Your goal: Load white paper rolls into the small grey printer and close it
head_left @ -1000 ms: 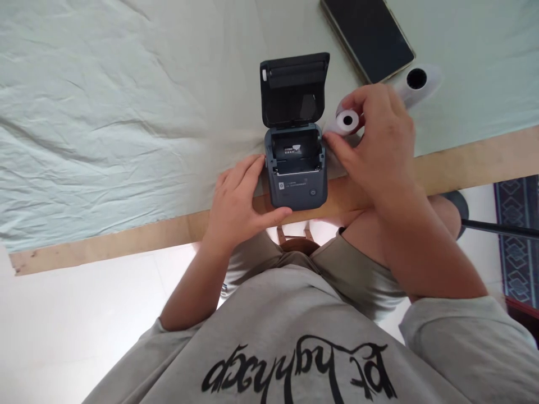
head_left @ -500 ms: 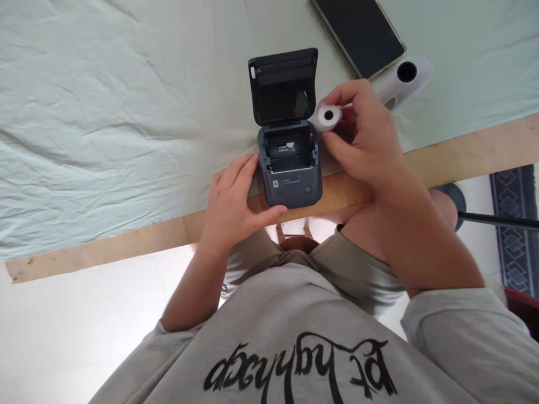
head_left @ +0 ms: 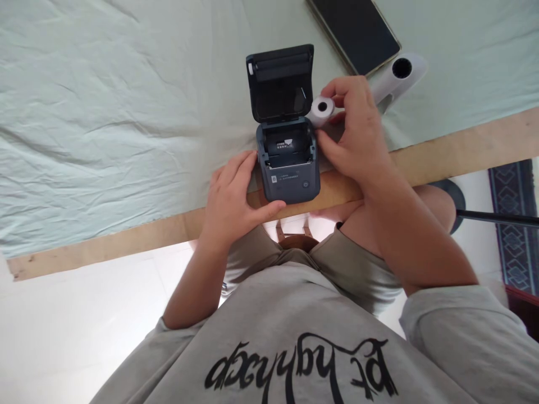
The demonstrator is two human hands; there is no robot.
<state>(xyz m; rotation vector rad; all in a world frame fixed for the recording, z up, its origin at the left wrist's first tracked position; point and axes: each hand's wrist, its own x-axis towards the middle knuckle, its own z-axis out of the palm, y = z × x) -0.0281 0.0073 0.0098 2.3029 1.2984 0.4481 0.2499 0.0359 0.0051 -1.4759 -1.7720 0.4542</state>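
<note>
A small dark blue label printer (head_left: 290, 185) sits at the table's front edge, its black lid (head_left: 280, 84) swung up and back. The paper bay (head_left: 288, 145) shows bare inside, with a small white label on its floor. My left hand (head_left: 233, 196) grips the printer, fingers along its left side and thumb on the front edge. To the right of the bay, a white paper roll (head_left: 323, 111) stands upright, its dark core hole facing up. The fingers of my right hand (head_left: 357, 134) curl round the roll's right side; their contact is partly hidden.
Behind my right hand lies a white handheld device (head_left: 408, 78) with a dark round opening. A dark-screened phone (head_left: 357, 33) rests farther back. Wrinkled pale green cloth (head_left: 126, 112) covers the table, leaving a bare wooden front edge (head_left: 126, 238).
The paper roll and my right hand have shifted slightly left, closer to the printer's side. My left hand keeps its grip on the printer, and the lid stays raised.
</note>
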